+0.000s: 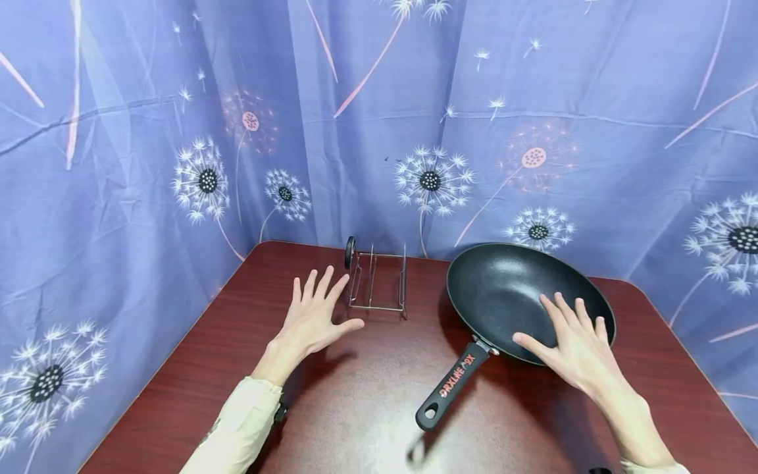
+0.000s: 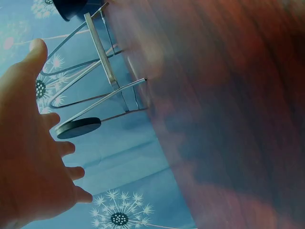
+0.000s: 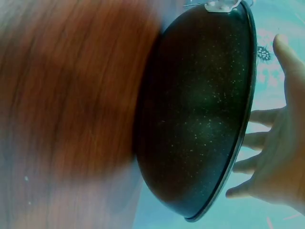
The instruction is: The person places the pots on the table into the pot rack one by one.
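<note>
- Right hand (image 1: pixel 576 355), fingers spread and gripping nothing, hovers over the near right side of the black pan (image 1: pixel 503 296); it's the nearer hand!
- Pan's on the table's (image 1: pixel 331 421) right side, handle (image 1: pixel 453 382) slanting leftward to the person.
- Left hand (image 1: pixel 312 319): fingers apart, empty, wire rack (image 1: pixel 376 308) just beyond, rightward.
- Count: one pan, one rack, two hands.

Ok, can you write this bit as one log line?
left hand: empty, near rack | right hand: empty, over pan | rack and pan: on table
</note>
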The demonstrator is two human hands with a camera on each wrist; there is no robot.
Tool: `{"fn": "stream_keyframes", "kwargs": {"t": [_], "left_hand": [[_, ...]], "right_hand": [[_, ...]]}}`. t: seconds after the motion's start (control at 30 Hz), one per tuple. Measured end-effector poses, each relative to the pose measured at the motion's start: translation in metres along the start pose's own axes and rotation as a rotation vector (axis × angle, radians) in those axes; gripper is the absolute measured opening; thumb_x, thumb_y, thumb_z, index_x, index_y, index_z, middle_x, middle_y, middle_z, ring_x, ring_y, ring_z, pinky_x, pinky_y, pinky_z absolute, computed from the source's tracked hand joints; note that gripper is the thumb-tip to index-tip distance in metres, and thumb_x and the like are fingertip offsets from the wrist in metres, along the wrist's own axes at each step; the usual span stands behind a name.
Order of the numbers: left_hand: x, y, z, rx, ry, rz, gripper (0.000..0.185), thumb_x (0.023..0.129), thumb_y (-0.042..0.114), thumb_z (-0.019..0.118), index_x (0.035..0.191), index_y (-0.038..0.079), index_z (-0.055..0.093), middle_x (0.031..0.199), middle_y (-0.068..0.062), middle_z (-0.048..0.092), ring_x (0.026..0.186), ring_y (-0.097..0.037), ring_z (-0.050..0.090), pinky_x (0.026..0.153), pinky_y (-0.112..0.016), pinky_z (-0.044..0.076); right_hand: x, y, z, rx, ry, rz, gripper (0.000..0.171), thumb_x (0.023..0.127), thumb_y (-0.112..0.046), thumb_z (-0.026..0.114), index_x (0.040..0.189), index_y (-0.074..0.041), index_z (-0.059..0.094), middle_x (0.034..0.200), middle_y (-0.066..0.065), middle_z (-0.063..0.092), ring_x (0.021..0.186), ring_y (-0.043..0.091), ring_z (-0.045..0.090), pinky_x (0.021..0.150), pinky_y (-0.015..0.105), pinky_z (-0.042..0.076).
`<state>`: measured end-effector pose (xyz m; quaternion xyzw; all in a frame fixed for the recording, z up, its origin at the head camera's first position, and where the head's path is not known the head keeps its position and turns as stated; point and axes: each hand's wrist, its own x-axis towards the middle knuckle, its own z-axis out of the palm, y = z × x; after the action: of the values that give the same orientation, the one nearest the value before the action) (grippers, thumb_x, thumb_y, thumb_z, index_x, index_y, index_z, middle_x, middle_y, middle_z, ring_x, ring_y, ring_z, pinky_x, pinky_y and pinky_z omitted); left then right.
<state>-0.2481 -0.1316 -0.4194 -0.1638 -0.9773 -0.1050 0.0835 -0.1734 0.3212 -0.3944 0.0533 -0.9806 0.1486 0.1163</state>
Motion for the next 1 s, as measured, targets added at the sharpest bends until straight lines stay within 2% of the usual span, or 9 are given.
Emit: {"fn": "stream_keyframes", "kwargs": {"t": [0.2,0.47,0.77,1.0], "left_hand": [[0.000,0.001,0.002,-0.026,0.006,0.005,0.098,0.083,0.079,0.051,0.159,0.026,0.022,0.167,-0.010,0.013,0.154,-0.039,0.006,0.121,-0.063,-0.002],[-0.002,0.003,0.002,-0.064,0.029,0.015,0.093,0.084,0.077,0.052,0.158,0.026,0.029,0.165,-0.010,0.021,0.153,-0.040,0.014,0.121,-0.063,0.005],[-0.005,0.008,-0.001,-0.163,-0.015,-0.010,0.080,0.090,0.068,0.053,0.154,0.021,0.038,0.161,-0.010,0.033,0.149,-0.040,0.025,0.120,-0.064,0.010],[-0.009,0.009,0.000,-0.194,-0.013,-0.009,0.076,0.091,0.063,0.057,0.152,0.020,0.041,0.159,-0.009,0.037,0.148,-0.039,0.029,0.120,-0.063,0.011]], "right_hand": [[-0.003,0.000,-0.001,0.021,0.016,-0.012,0.094,0.088,-0.063,0.062,0.155,-0.005,0.031,0.156,0.031,0.028,0.146,0.057,0.011,0.106,0.079,0.007],[-0.006,-0.003,-0.001,0.070,0.040,-0.031,0.088,0.089,-0.057,0.065,0.153,-0.005,0.034,0.154,0.030,0.033,0.146,0.055,0.016,0.105,0.079,0.012],[-0.013,-0.008,-0.002,0.226,0.071,-0.031,0.073,0.093,-0.044,0.067,0.149,-0.005,0.041,0.148,0.033,0.040,0.143,0.054,0.026,0.103,0.073,0.026],[-0.019,-0.017,-0.001,0.286,0.143,-0.053,0.060,0.093,-0.035,0.069,0.141,-0.004,0.050,0.138,0.026,0.049,0.127,0.049,0.041,0.096,0.062,0.033]]}}
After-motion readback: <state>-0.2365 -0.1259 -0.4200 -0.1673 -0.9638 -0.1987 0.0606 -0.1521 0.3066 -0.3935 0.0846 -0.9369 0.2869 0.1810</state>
